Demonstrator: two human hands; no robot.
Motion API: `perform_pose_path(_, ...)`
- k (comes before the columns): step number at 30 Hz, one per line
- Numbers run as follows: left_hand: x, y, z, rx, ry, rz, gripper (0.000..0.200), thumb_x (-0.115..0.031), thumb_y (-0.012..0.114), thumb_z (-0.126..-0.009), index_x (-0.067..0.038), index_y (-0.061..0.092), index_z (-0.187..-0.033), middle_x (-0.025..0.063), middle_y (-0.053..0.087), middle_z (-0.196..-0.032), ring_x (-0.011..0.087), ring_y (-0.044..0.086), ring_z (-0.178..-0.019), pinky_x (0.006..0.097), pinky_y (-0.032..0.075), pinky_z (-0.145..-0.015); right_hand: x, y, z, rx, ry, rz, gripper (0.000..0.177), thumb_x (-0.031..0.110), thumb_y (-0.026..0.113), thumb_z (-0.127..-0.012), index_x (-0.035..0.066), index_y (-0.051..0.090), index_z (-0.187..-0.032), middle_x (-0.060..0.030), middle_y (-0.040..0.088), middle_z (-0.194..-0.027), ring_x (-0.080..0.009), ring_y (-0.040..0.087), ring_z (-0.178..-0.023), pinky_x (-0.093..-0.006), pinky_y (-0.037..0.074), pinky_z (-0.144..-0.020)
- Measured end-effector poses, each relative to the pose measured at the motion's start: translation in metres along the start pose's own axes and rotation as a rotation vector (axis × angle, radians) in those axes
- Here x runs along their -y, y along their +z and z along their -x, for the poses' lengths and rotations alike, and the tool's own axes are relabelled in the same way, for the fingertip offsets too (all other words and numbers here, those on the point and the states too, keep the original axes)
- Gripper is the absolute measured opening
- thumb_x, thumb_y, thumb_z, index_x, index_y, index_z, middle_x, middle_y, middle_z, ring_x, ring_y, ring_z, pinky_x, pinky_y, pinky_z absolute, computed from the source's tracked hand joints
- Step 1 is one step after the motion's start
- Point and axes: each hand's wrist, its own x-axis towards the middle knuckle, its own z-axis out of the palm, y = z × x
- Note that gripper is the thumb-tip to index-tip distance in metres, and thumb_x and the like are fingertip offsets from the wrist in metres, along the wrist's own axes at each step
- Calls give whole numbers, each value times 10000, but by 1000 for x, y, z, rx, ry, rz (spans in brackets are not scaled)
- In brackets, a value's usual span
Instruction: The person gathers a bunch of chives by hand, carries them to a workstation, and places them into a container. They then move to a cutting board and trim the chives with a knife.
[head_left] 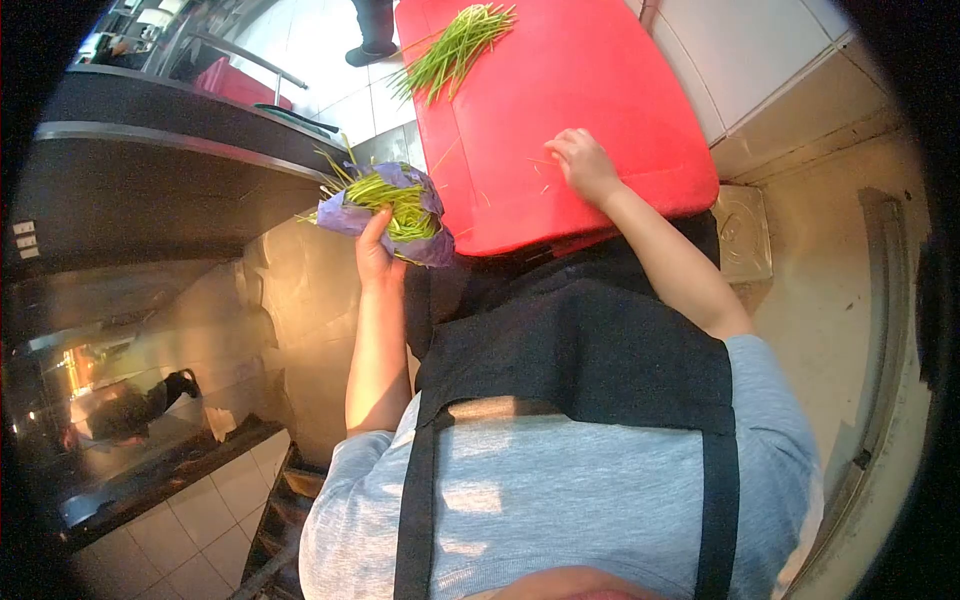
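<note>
My left hand is closed round a bundle of thin green stalks in a crumpled purple wrapper, held off the left edge of the red surface. The thumb presses over the stalks, and loose ends stick out to the upper left. Over the red surface, my right hand has its fingers drawn together. A few thin stalk bits lie by its fingertips; whether one is pinched I cannot make out. A loose pile of similar long green stalks rests at the far left of the surface.
A dark counter with a metal edge runs along the left. Beyond it, another person's dark shoe stands on white floor tiles. A tiled wall borders the right, with a pale square container by my right elbow.
</note>
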Motion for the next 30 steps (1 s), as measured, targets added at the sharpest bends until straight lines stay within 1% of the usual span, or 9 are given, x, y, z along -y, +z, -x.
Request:
perform_pose_path(4, 0, -8, -3, 33, 14, -20, 380, -82, 615, -807, -17, 534, -1173, 119, 618, -1102, 274, 602, -993, 420, 477, -912, 20, 19, 24, -57, -133, -103, 295, 132, 518, -856, 26, 604, -1117, -144, 609, -1099, -310, 551, -1061, -370, 445, -921)
perform_pose_path(7, 5, -11, -7, 21, 31, -23, 386, -81, 615, -806, -19, 531, -1178, 118, 615, -1108, 275, 598, -1002, 423, 476, -915, 50, 15, 33, 89, -264, -136, 319, 176, 495, -882, 25, 593, -1145, -139, 568, -1224, -308, 497, -1179, -386, 392, -1005)
perform_pose_path(13, 0, 1, 0, 8, 37, -16, 401, -73, 613, -800, -21, 522, -1187, 116, 608, -1113, 273, 594, -1007, 423, 475, -911, 77, 56, 7, 259, -544, -6, 363, 229, 510, -883, 36, 571, -1184, -121, 504, -1322, -291, 429, -1264, -435, 323, -1064)
perform_pose_path(16, 2, 0, 2, -2, 40, 8, 393, -41, 598, -795, -13, 525, -1180, 109, 608, -1100, 267, 600, -992, 412, 478, -899, 26, 39, 21, 214, -529, -100, 331, 195, 537, -849, 32, 602, -1129, -128, 546, -1255, -299, 469, -1214, -430, 352, -1039)
perform_pose_path(18, 2, -4, 0, 3, 35, 12, 395, -45, 598, -797, -13, 521, -1184, 110, 606, -1103, 270, 598, -996, 414, 475, -906, 3, 1, 23, 249, -487, -110, 276, 143, 549, -808, 28, 633, -1045, -127, 587, -1135, -307, 522, -1107, -441, 391, -986)
perform_pose_path(21, 5, -11, -5, 8, 5, 41, 402, -55, 605, -801, -13, 515, -1190, 108, 608, -1103, 267, 599, -992, 411, 477, -905, -12, -29, 31, 81, -120, -230, 231, 47, 582, -779, 29, 640, -1002, -102, 589, -1028, -289, 541, -1025, -430, 429, -931)
perform_pose_path(24, 6, -11, -6, 41, -22, 36, 412, -80, 619, -805, -21, 512, -1198, 116, 605, -1119, 274, 591, -1010, 427, 469, -919, -6, -23, 30, -50, -30, 37, 249, 6, 569, -753, 34, 643, -989, -106, 586, -980, -298, 543, -977, -421, 445, -874)
perform_pose_path(27, 4, -3, -2, 67, 12, 23, 414, -87, 621, -808, -25, 512, -1202, 120, 607, -1122, 279, 590, -1015, 433, 468, -921, 28, -10, 34, 27, -135, 13, 259, 70, 531, -762, 55, 655, -988, -113, 595, -998, -298, 542, -963, -419, 427, -895)
perform_pose_path(30, 3, 2, -1, 69, 37, 2, 413, -80, 619, -809, -26, 511, -1203, 117, 607, -1119, 281, 590, -1015, 432, 468, -920, 39, 0, 17, 149, -101, -121, 332, 97, 539, -760, 76, 634, -1078, -121, 589, -1101, -289, 529, -1062, -426, 403, -950)
